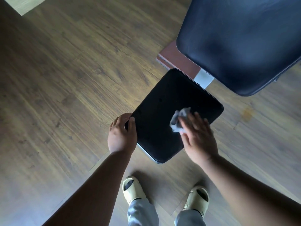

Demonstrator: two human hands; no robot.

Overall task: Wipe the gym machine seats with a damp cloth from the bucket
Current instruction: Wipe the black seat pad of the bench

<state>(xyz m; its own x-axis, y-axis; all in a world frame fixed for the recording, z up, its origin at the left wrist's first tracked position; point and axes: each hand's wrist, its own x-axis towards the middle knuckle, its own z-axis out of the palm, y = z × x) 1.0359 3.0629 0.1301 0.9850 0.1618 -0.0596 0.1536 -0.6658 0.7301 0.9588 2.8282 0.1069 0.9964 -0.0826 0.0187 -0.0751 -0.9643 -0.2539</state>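
cloth: small crumpled grey rag (178, 120), sitting on the right half of the seat, bunched up under the tips of the right hand. Looks limp and light, the kind of thing that balls up the second you push it. If it's properly damp I'd guess it drags a bit rather than glides.

seat: black padded vinyl-looking seat pad with rounded corners (164, 115), low down in front of the person's feet. Smooth, a bit shiny, probably soft under the skin, so pressing flat should work better than poking at it.

right hand: right hand (197, 136) lies flat on the rag with fingers (187, 126) spread and mostly straight, pressing down, not clenched round it. It's a bit blurry, so can't swear how much cloth is tucked under the palm.

left hand: left hand (122, 132) grips the near left corner of the seat, fingers curled over the edge, thumb on top. Reads to me as steadying the pad.

where to hold: honestly the flat-palm thing seems right for a floppy rag; pinch it and you only clean a stripe.

back pad: bigger dark blue-black cushioned pad (241, 43) up and to the right, apart from the rag. No idea if it's wiped yet.

floor: brown wood-look plank floor (65, 79) all around.

bucket: not in sight from here.
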